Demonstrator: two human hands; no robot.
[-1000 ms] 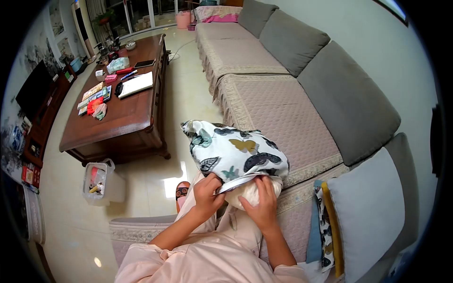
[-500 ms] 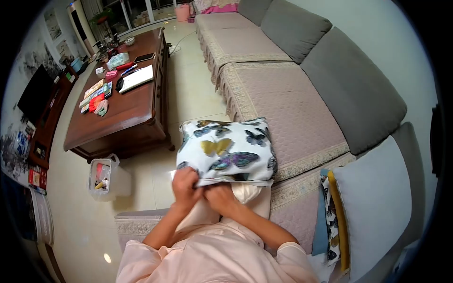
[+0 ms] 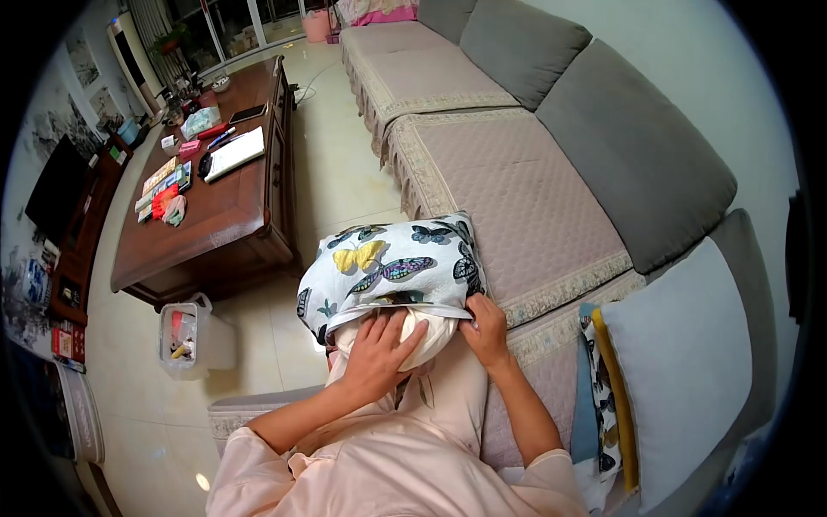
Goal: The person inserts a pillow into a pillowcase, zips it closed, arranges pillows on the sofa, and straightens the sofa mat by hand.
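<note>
A white pillowcase with a butterfly print (image 3: 392,258) rests on my lap, its open edge facing me. Out of that opening bulges a cream pillow insert (image 3: 426,340). My left hand (image 3: 376,353) lies on the insert with fingers spread, the fingertips just at the lip of the cover. At the right corner of the opening, my right hand (image 3: 487,330) pinches the pillowcase's edge between thumb and fingers. Most of the insert is hidden inside the cover.
Right of me on the sofa (image 3: 517,172) leans a pale grey cushion (image 3: 680,370) beside several folded covers (image 3: 603,388). A wooden coffee table (image 3: 207,224) holds a notebook (image 3: 235,155) and small items. On the floor stands a clear plastic bin (image 3: 207,345).
My right hand has moved right to the corner of the cover's opening. My left hand has opened onto the insert, which shows more. The pillowcase has shifted slightly left.
</note>
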